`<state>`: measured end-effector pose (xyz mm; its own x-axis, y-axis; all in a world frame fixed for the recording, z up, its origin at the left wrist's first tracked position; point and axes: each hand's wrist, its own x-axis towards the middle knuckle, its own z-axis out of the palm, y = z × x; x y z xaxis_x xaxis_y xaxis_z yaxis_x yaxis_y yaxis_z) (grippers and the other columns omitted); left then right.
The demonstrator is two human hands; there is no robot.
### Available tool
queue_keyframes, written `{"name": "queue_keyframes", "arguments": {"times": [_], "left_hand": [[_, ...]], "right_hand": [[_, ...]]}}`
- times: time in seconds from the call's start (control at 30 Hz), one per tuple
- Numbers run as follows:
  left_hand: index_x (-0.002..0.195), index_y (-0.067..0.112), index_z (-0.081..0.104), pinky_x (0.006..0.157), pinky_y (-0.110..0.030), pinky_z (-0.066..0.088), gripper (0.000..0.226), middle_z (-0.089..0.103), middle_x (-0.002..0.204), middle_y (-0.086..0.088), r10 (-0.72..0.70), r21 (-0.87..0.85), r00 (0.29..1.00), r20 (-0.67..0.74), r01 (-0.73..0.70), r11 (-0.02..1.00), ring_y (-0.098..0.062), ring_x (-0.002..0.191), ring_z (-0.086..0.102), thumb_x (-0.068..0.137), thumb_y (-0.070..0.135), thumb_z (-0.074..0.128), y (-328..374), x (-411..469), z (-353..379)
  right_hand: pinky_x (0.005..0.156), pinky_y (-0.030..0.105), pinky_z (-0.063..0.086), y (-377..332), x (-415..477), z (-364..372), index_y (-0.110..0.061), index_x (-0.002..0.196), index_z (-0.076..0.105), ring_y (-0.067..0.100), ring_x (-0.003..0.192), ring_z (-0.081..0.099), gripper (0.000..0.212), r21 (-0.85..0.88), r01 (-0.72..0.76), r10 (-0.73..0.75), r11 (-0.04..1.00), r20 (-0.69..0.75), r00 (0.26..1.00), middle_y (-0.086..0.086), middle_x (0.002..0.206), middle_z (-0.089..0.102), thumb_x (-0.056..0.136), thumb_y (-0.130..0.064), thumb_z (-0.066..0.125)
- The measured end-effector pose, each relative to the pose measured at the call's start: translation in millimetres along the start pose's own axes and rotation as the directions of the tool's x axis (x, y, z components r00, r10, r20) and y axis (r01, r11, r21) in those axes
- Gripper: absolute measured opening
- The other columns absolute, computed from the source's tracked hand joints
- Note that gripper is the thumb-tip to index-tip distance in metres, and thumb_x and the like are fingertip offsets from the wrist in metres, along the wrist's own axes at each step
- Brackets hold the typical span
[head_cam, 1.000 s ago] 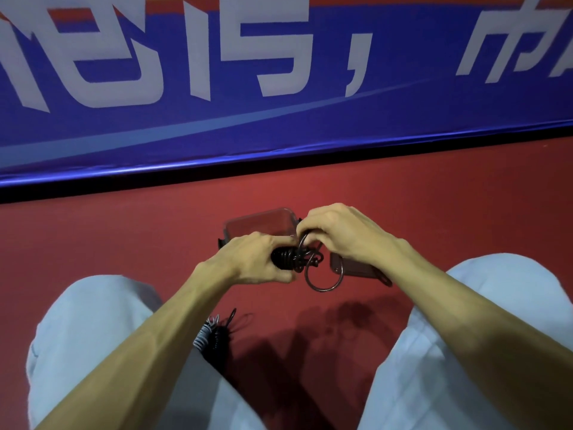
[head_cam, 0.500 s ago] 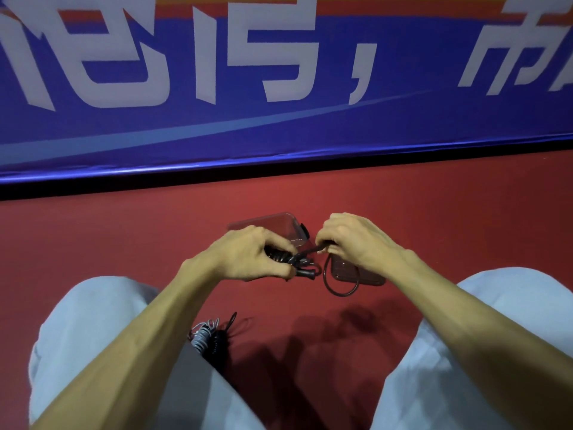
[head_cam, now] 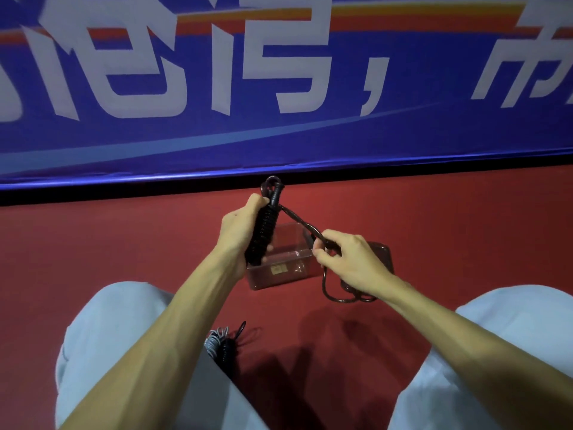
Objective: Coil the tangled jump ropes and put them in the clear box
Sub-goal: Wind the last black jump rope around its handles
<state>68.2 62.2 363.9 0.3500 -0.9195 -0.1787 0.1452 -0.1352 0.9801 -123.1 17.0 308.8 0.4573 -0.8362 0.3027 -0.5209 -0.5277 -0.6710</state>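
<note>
The left hand (head_cam: 238,232) clamps its fingers round the wrapped rope bundle (head_cam: 263,228) just above the clear box (head_cam: 294,274), and the right hand (head_cam: 350,259) pinches its loose tail (head_cam: 299,221); the rope looks light and floppy, best held at the wrapped middle.

The glossy black cord jump rope (head_cam: 264,225) looks smooth; the clear hard-plastic box (head_cam: 280,271) shines; the red floor (head_cam: 449,218) is matt; the pale-blue trousers (head_cam: 124,330) are soft cloth.
</note>
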Motion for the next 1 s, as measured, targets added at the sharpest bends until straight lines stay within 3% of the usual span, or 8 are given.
{"name": "queue_keyframes", "arguments": {"times": [0.2, 0.4, 0.53, 0.67, 0.73, 0.8, 0.9, 1.0], "left_hand": [[0.074, 0.013, 0.057, 0.040, -0.022, 0.036, 0.033, 0.051, 0.053, -0.007, -0.084, -0.280, 0.956, -0.280, 0.002, 0.960, -0.019, 0.036, 0.043, 0.084, 0.044, 0.060, -3, 16, -5], [0.069, 0.017, 0.057, 0.040, -0.023, 0.034, 0.033, 0.051, 0.054, -0.007, -0.045, -0.310, 0.889, -0.455, -0.110, 0.944, -0.019, 0.040, 0.043, 0.081, 0.048, 0.061, -6, 28, -16], [0.069, 0.016, 0.055, 0.042, -0.023, 0.036, 0.029, 0.054, 0.062, -0.013, 0.058, -0.109, 0.944, -0.325, -0.098, 0.989, -0.021, 0.048, 0.047, 0.085, 0.040, 0.061, -7, 27, -18], [0.093, 0.032, 0.070, 0.047, -0.025, 0.039, 0.013, 0.063, 0.068, -0.003, 0.180, 0.117, 0.970, -0.166, -0.161, 0.980, -0.020, 0.052, 0.051, 0.086, 0.038, 0.060, -11, 19, -11], [0.092, 0.041, 0.073, 0.053, -0.028, 0.038, 0.018, 0.060, 0.063, 0.004, 0.224, 0.091, 0.969, -0.107, -0.215, 0.972, -0.019, 0.056, 0.048, 0.089, 0.031, 0.058, -8, 13, -7], [0.088, 0.034, 0.075, 0.054, -0.028, 0.038, 0.019, 0.058, 0.060, 0.006, 0.258, 0.112, 0.964, -0.063, -0.251, 0.962, -0.019, 0.059, 0.048, 0.090, 0.025, 0.058, -5, 10, -3], [0.077, 0.034, 0.075, 0.059, -0.030, 0.042, 0.021, 0.062, 0.062, 0.008, 0.287, 0.206, 0.958, 0.010, -0.283, 0.937, -0.016, 0.058, 0.051, 0.089, 0.024, 0.060, -5, 7, 1], [0.068, 0.026, 0.072, 0.060, -0.028, 0.042, 0.025, 0.061, 0.061, 0.008, 0.267, 0.246, 0.960, 0.079, -0.279, 0.928, -0.013, 0.056, 0.050, 0.089, 0.023, 0.059, -6, 4, 2]], "right_hand": [[0.064, 0.036, 0.048, 4, -7, -1, -0.025, 0.092, 0.050, 0.021, 0.065, 0.057, 0.021, -0.322, -0.060, 0.108, 0.945, 0.133, 0.985, -0.005, 0.066, 0.059, 0.097, -0.045, 0.045], [0.063, 0.034, 0.049, 4, -8, -3, -0.018, 0.074, 0.055, 0.020, 0.062, 0.059, 0.038, -0.281, -0.219, 0.269, 0.934, 0.155, 0.951, 0.000, 0.064, 0.063, 0.090, -0.051, 0.049], [0.071, 0.031, 0.053, 5, -11, -5, -0.016, 0.082, 0.066, 0.016, 0.065, 0.067, 0.038, -0.194, -0.280, 0.335, 0.940, 0.376, 0.864, -0.003, 0.062, 0.068, 0.097, -0.043, 0.044], [0.071, 0.026, 0.043, 10, -10, -6, -0.017, 0.104, 0.049, -0.002, 0.056, 0.054, 0.022, -0.277, -0.188, 0.296, 0.942, 0.428, 0.854, -0.006, 0.073, 0.069, 0.101, -0.033, 0.034], [0.066, 0.024, 0.044, 12, -7, -6, -0.016, 0.102, 0.043, 0.001, 0.052, 0.055, 0.016, -0.259, -0.220, 0.314, 0.940, 0.412, 0.856, -0.005, 0.073, 0.070, 0.102, -0.027, 0.031], [0.061, 0.027, 0.048, 14, -5, -5, -0.014, 0.097, 0.043, 0.012, 0.051, 0.058, 0.017, -0.230, -0.305, 0.378, 0.924, 0.437, 0.816, 0.001, 0.074, 0.071, 0.102, -0.025, 0.030], [0.061, 0.031, 0.048, 18, -4, -5, -0.012, 0.090, 0.046, 0.023, 0.065, 0.060, 0.025, -0.265, -0.414, 0.491, 0.871, 0.467, 0.735, 0.008, 0.080, 0.066, 0.103, -0.030, 0.034], [0.079, 0.032, 0.043, 22, 0, -11, -0.018, 0.104, 0.055, 0.021, 0.093, 0.060, 0.023, -0.431, -0.388, 0.549, 0.814, 0.357, 0.755, 0.005, 0.100, 0.068, 0.100, -0.037, 0.042]]}}
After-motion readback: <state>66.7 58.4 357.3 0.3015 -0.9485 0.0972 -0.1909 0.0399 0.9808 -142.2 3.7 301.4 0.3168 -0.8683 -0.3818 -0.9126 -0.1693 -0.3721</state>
